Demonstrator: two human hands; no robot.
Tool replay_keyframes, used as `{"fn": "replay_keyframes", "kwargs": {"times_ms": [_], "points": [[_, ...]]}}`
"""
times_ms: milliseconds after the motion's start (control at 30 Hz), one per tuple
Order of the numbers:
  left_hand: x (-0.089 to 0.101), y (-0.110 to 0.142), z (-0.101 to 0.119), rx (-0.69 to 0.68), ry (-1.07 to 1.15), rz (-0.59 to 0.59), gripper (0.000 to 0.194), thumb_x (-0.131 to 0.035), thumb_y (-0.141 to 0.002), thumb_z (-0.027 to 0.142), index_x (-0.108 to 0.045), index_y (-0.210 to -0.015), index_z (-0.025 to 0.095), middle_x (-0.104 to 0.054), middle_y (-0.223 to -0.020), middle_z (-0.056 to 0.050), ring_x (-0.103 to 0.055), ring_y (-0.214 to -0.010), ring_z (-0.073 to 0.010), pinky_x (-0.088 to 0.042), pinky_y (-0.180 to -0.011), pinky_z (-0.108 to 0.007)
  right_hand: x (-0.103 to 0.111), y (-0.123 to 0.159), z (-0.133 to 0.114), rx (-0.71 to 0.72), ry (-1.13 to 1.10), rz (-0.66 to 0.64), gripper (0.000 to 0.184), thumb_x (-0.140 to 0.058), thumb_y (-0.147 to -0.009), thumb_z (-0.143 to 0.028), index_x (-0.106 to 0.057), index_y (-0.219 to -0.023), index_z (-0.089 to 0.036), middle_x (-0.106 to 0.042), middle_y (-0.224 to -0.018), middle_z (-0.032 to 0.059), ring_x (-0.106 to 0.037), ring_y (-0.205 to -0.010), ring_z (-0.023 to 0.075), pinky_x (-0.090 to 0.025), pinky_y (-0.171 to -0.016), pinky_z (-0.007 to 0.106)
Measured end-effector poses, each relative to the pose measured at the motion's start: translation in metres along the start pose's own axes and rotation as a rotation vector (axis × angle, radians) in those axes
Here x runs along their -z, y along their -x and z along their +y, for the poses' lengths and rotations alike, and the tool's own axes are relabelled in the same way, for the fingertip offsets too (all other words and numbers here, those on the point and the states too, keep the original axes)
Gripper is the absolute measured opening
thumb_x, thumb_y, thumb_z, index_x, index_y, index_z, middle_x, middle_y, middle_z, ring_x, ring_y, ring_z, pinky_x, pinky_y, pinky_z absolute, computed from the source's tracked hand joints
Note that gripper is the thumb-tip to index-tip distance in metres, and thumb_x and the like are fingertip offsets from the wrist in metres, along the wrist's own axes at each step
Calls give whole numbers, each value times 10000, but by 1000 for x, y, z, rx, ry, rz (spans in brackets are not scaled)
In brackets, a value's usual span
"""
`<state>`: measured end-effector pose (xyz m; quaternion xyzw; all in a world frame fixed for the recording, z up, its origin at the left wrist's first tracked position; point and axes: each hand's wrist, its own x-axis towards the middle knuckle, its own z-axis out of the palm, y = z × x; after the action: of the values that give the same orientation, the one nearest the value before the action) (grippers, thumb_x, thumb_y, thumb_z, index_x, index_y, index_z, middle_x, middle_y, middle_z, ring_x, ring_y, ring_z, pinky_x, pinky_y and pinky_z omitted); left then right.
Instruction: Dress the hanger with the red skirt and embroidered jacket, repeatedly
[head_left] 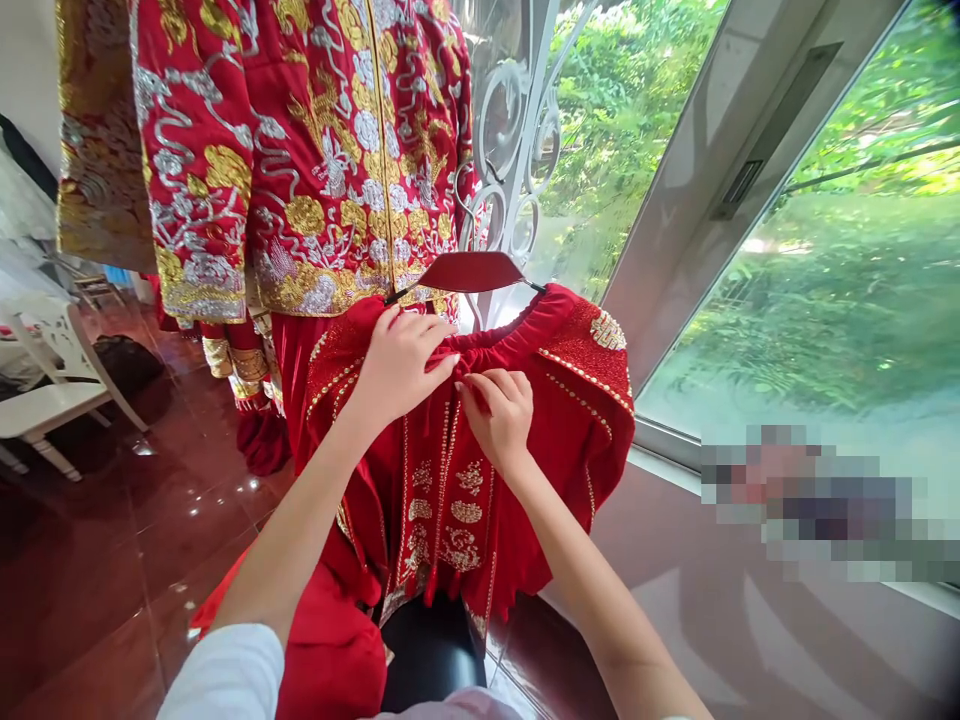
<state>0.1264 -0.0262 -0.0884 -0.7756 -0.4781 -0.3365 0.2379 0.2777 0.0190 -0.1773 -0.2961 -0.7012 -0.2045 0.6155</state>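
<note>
A red skirt (pixel 559 430) with gold beading and embroidered motifs hangs from a hanger (pixel 480 272) with a dark red crosspiece, in front of me. Its waistband is gathered, and a thin red drawstring (pixel 461 370) shows at the front middle. My left hand (pixel 401 362) is closed over the waistband left of the middle, its thumb pointing at the cord. Just below and to the right, my right hand (pixel 501 412) pinches at the drawstring with thumb and fingers curled in. The fingertips hide part of the cord.
Behind hangs a red jacket (pixel 300 170) with gold and silver embroidery. A white scrolled metal frame (pixel 517 150) stands by the window (pixel 847 270) on the right. At left is a white chair (pixel 67 390) on the glossy floor. Red cloth (pixel 330 640) lies below my left arm.
</note>
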Motion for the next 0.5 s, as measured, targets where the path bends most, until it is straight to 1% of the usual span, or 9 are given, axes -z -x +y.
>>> {"fn": "replay_keyframes", "kwargs": {"times_ms": [67, 133, 233, 300, 433, 500], "points": [[-9, -8, -2, -12, -20, -143, 257, -457, -921, 303, -675, -1007, 198, -716, -1033, -62, -603, -1012, -233, -210, -1069, -504, -5, -3, -1, -23, 111, -46, 126, -576, -889, -273, -661, -901, -181, -653, -807, 62, -503, -738, 195, -375, -670, 339], [-16, -11, -5, 3, -23, -210, 313, -403, -947, 300, -696, -919, 196, -735, -930, -55, -621, -938, -226, -215, -1035, -509, -10, -6, -1, -24, 192, -68, 165, -547, -906, -287, -659, -877, -170, -641, -788, 69, -483, -729, 201, -363, -656, 341], [-18, -9, -11, 9, 49, -199, 339, -388, -956, 328, -707, -904, 226, -745, -917, -33, -623, -904, -205, -237, -994, -473, -10, -8, -3, 35, 165, -115, 239, -460, -945, -213, -642, -795, -170, -598, -706, 55, -443, -682, 182, -366, -620, 313], [-16, -7, -14, 3, 102, -196, 332, -397, -954, 341, -710, -911, 241, -748, -926, -17, -623, -896, -192, -233, -994, -457, -4, -6, -4, 47, 106, -152, 276, -429, -951, -178, -626, -757, -174, -572, -679, 47, -429, -674, 174, -373, -599, 291], [-15, -6, -17, 20, 135, -201, 320, -416, -949, 340, -717, -901, 242, -750, -944, -6, -624, -884, -184, -228, -1001, -450, 15, 3, -5, -11, 30, -219, 267, -488, -918, -169, -584, -670, -188, -543, -639, 27, -419, -651, 163, -376, -568, 275], [-15, -6, -16, 24, 135, -204, 323, -415, -949, 343, -719, -910, 241, -751, -940, -10, -626, -892, -185, -227, -1009, -456, 22, 5, -6, -33, 11, -206, 232, -520, -903, -182, -591, -682, -189, -555, -632, 20, -427, -636, 157, -385, -563, 271]]}}
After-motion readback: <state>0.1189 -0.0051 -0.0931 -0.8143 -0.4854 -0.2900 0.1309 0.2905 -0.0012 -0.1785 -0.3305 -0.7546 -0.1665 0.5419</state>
